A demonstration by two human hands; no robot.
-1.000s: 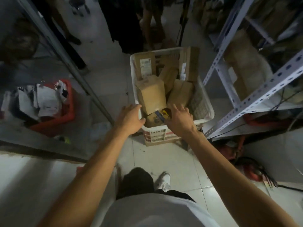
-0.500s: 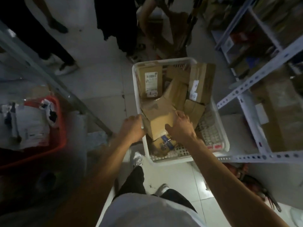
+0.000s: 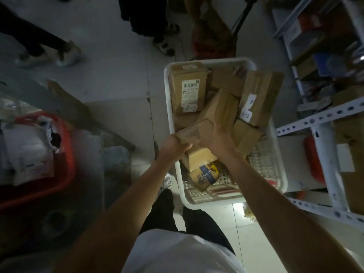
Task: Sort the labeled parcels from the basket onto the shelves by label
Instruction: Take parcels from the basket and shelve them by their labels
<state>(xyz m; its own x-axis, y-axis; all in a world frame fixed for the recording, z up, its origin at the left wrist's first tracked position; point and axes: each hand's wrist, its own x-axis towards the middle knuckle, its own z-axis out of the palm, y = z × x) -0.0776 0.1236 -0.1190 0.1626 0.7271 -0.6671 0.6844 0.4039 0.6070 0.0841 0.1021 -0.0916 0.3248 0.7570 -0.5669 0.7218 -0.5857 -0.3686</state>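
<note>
So the white basket point(image 3: 279, 154) sits on the floor tiles right up against the metal shelving point(image 3: 323, 119), which makes sense, since whatever comes out only has to travel a short way to a shelf. Both hands are down in the near-left part of the basket on one cardboard parcel point(image 3: 214, 113) that's tilted up on top of the pile. The left hand point(image 3: 173, 143) has its grip curled around the parcel's near-left corner, and the right hand point(image 3: 214, 138) is wrapped over the near-right edge, so it's clamped from both sides. My guess is that the two-handed hold is there because the box is long and wedged among the others, and also so it can be turned to find its label, which I can't see from here. At the far-left corner of the basket a parcel marked A-2 point(image 3: 187, 91) lies label-up, and toward the far-right a second A-2 parcel point(image 3: 260, 99) leans on the rim, both easy to read, so they'd be quick picks later. Just below the held box sits a smaller plain box point(image 3: 199, 157), and nearer still a yellow packet with a blue label point(image 3: 204, 174) lies on the basket's mesh bottom. Plenty still in the basket, so sorting looks early on.
</note>
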